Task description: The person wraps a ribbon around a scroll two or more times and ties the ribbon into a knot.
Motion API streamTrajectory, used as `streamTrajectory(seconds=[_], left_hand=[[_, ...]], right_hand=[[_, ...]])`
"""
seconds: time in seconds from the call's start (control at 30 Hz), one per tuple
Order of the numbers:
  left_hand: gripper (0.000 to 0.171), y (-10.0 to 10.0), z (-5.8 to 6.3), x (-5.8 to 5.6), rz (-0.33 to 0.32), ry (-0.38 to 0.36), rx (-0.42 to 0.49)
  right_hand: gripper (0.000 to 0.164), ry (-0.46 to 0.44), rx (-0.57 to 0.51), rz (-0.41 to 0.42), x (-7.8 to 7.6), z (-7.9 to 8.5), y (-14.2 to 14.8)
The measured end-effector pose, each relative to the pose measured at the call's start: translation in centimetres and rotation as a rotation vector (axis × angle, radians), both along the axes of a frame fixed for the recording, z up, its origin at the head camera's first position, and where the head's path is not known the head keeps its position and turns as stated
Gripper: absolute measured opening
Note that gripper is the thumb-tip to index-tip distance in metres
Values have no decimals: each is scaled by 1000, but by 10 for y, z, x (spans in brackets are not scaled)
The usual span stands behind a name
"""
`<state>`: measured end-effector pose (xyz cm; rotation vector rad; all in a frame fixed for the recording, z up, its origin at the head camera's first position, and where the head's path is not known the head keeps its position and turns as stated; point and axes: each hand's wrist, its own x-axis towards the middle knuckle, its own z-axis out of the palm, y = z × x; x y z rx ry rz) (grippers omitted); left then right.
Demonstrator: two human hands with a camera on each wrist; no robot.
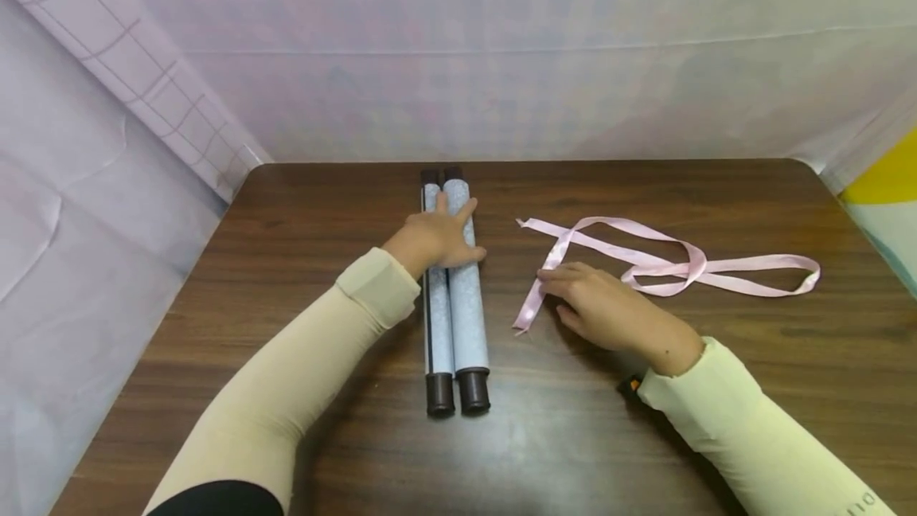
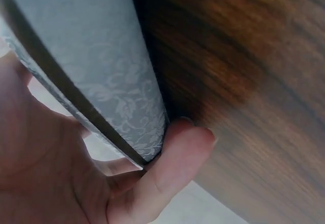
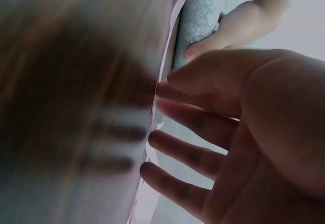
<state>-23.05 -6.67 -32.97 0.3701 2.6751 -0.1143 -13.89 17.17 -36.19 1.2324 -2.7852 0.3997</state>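
Observation:
Two pale blue, floral-patterned scroll rolls [image 1: 469, 317] with dark brown end knobs lie side by side on the wooden table. My left hand [image 1: 442, 239] rests across them with fingers spread. In the left wrist view its thumb [image 2: 175, 158] lies against the patterned roll [image 2: 114, 71]. A pink satin ribbon [image 1: 752, 265] lies in loose loops to the right of the rolls. My right hand [image 1: 598, 301] touches the ribbon's near end with its fingertips. In the right wrist view its fingers [image 3: 188, 155] are extended against the ribbon [image 3: 167, 49], seen edge-on.
A small black and orange object [image 1: 630, 385] lies by the right cuff, partly hidden by the sleeve. Pale sheeting [image 1: 501, 86] hangs behind the table's far edge. The brown tabletop [image 1: 344, 420] has rounded far corners.

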Motion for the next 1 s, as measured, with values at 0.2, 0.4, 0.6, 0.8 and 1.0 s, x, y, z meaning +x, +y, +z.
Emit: streamTrajectory(seconds=[0.2,0.4,0.6,0.8,1.0], left_hand=[[88,0,-3,-1,1,9,2],[88,1,-4,-1,0,19,-12],[87,1,-7,-5,26,33,19],[89,1,-12,-6,96,57,135],[91,-5,-15,-6,157,87,273]], right_hand=[[36,8,19,-2,2,-3,-4],[43,29,44,-26,5,-4,-8],[30,80,-24,-64,-6,-5,1],[36,-19,19,-52,-7,-9,10],[39,-62,2,-52,-3,-10,7]])
